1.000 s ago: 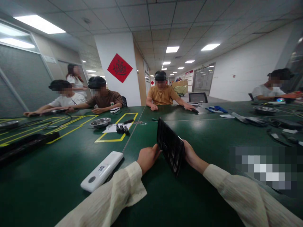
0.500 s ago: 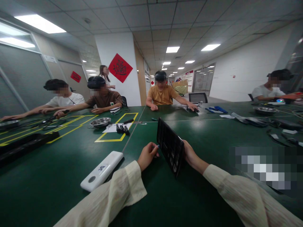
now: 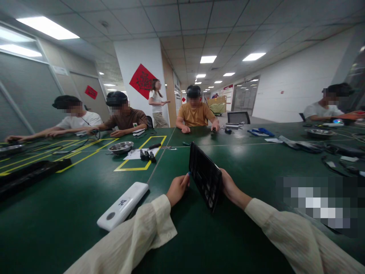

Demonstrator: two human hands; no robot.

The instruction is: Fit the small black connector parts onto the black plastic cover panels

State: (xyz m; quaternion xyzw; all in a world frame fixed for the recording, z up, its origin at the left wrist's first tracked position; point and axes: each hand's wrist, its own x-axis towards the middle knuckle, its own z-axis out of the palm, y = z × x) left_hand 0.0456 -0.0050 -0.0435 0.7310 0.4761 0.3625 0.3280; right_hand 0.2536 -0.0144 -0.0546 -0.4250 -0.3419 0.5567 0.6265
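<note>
From where I stand, the right hand (image 3: 229,186) is closed around one edge of a dark tablet (image 3: 205,177), holding it tilted upright above the green surface (image 3: 242,243). The left hand (image 3: 178,188) is curled by the opposite edge, thumb and fingers drawn together with a blue speck (image 3: 189,173) at the tip; I can't tell whether it grips anything. A white power bank (image 3: 125,205) lies beside the left sleeve (image 3: 137,232).

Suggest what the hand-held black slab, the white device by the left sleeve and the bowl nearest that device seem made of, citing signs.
Black slab: probably glossy glass facing us, showing faint reflections. White device: likely smooth plastic, opaque with soft sheen. Bowl: apparently polished metal, silvery with bright highlights.
</note>
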